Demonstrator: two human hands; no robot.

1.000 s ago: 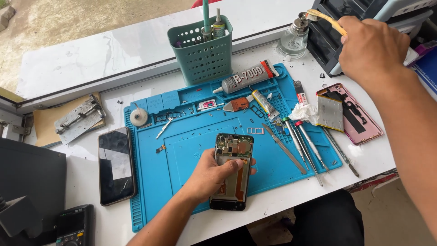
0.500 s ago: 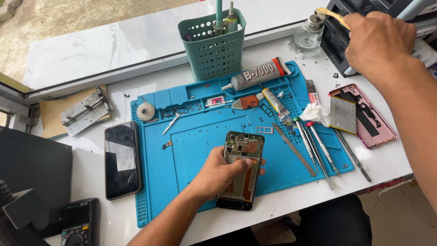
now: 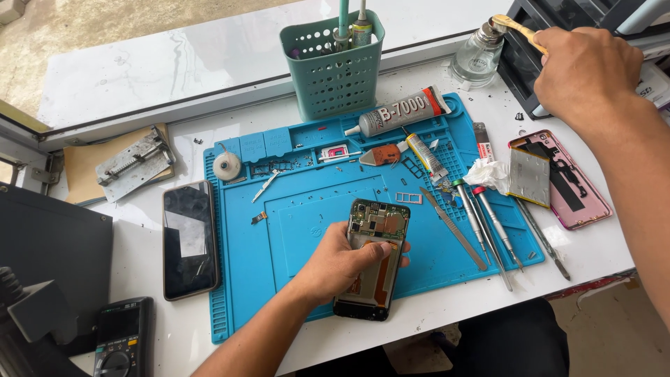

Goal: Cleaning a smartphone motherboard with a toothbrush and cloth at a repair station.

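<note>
On the blue mat (image 3: 307,209), your left hand (image 3: 342,262) is pinning down an opened phone (image 3: 372,258) while your right hand (image 3: 583,73) is holding a brush (image 3: 518,28) up at the far corner.

The phone is lying face down with its circuit board showing, long axis running from the mat's near edge away from you, top end tilting slightly right. Your left fingers are curling across its middle, pressing it flat. Your right fingers are closing tightly round the brush handle, its tip touching the glass bottle (image 3: 477,59). Screwdrivers (image 3: 485,223) are lying just right of the phone.
</note>
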